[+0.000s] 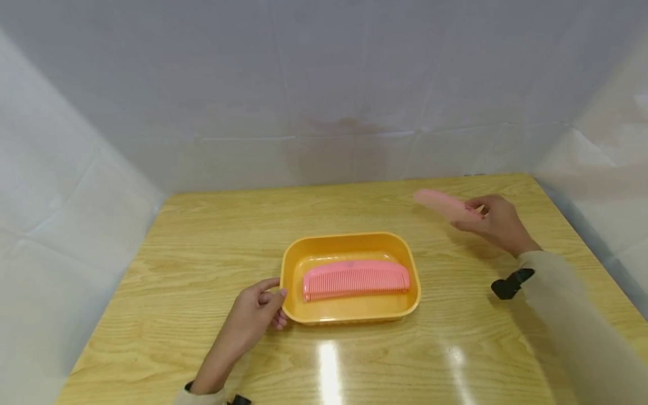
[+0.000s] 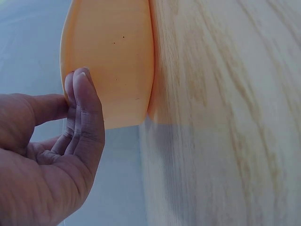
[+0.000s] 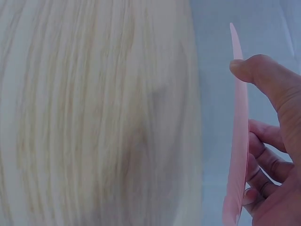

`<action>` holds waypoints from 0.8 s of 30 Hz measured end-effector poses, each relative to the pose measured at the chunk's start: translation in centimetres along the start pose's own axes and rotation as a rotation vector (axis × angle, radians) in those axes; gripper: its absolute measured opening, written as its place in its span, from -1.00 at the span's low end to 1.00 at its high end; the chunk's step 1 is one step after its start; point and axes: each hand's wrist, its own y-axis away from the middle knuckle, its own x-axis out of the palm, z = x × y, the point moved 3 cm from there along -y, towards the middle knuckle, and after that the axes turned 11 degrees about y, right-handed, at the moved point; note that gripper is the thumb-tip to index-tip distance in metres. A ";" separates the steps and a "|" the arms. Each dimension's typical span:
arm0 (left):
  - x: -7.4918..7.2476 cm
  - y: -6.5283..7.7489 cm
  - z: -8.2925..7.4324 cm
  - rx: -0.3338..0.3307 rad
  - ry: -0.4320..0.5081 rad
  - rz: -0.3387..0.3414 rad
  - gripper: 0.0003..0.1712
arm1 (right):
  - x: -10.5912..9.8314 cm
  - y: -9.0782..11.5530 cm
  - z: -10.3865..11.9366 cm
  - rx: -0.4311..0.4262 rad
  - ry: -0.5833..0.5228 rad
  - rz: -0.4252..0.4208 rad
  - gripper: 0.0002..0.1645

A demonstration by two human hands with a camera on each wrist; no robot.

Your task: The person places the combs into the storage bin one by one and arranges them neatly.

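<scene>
A yellow plastic basin (image 1: 349, 316) stands near the middle of the table, and a pink comb (image 1: 356, 278) lies inside it, teeth toward the front. My left hand (image 1: 253, 315) pinches the basin's left rim, thumb on the rim and fingers along the outer wall; the left wrist view shows those fingers against the orange-looking wall (image 2: 115, 61). Off to the right, my right hand (image 1: 498, 222) holds a second pink comb (image 1: 442, 203) raised over the table. In the right wrist view this comb (image 3: 240, 122) appears edge-on between the thumb and the curled fingers.
The wooden table (image 1: 217, 236) has a pale grain and rounded far corners. White sheeting (image 1: 324, 84) hangs behind it and along both sides. A black device (image 1: 511, 283) is strapped at the right sleeve (image 1: 562, 298).
</scene>
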 end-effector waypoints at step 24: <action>0.1 -0.1 0.0 -0.001 -0.002 -0.007 -0.51 | 1.4 -1.1 11.3 -0.275 -0.005 0.001 -0.35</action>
